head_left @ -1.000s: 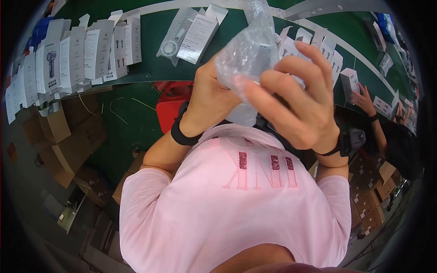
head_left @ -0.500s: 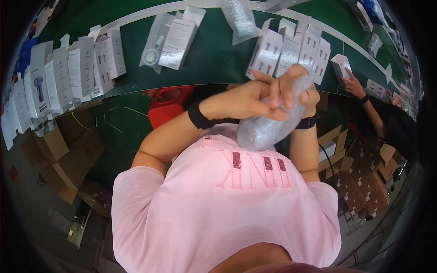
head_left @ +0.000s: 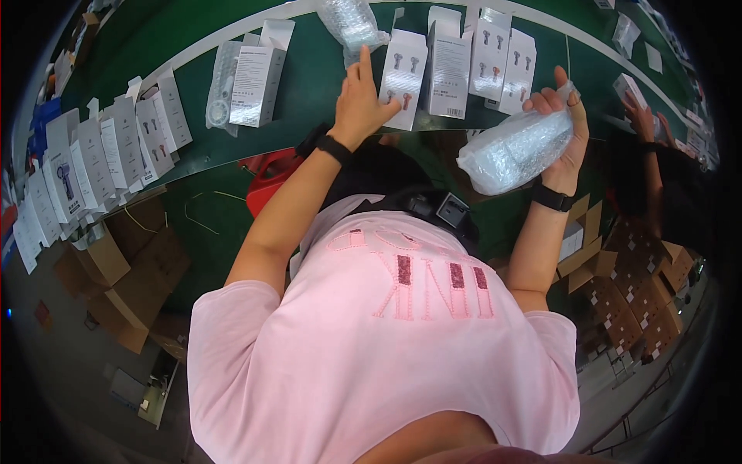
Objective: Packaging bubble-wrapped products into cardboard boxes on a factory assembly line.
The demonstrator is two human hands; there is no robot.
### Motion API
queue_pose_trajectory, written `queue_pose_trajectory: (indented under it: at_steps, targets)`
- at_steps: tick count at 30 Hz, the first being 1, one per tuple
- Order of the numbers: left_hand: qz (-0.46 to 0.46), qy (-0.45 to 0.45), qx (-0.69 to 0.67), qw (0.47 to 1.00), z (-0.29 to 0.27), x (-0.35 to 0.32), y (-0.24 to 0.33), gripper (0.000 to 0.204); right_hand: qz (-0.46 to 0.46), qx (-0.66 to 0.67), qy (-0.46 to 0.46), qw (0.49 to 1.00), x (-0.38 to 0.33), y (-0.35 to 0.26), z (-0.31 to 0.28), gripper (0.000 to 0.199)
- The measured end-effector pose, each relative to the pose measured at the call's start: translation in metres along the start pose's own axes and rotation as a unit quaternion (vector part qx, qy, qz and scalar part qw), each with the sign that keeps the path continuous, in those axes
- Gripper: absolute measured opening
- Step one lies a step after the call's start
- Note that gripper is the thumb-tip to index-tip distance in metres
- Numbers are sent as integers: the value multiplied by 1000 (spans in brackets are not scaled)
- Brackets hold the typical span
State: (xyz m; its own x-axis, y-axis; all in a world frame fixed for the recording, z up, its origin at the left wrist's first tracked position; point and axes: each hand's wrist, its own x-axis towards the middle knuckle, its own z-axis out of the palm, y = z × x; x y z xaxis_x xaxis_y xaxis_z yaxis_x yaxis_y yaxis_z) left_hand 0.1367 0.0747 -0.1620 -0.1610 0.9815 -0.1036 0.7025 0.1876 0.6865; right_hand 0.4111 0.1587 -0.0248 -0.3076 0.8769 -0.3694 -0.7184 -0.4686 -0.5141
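My right hand grips a bubble-wrapped package, held up in front of the table edge. The wrap is clear and puffy; what lies inside cannot be made out. My left hand is stretched over the table with its fingers apart. Its thumb lies at the front of a white printed carton, though whether it touches is unclear. Just beyond its fingertips lies another bubble-wrapped package. More white cartons stand in a row to the right of that first carton.
Left of my hand, a white carton stands beside a bubble-wrapped item. Several open-flapped cartons line the table's far left. A red stool is under the edge. At the right, a co-worker's hand is by a box.
My hands have parted: the right carries the wrapped package to the right, while the left has let go of it and reached forward to the cartons. The view has shifted slightly.
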Motion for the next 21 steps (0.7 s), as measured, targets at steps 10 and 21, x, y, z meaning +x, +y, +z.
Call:
queue_pose_trajectory:
  at_steps: [10, 21]
  targets:
    - [0, -37, 99, 994, -8, 10, 32, 100, 75, -11, -9, 997, 5, 24, -3, 44]
    - [-208, -368, -354, 834, -159, 70, 5, 43, 58, 12, 62, 996, 0, 30, -30, 43]
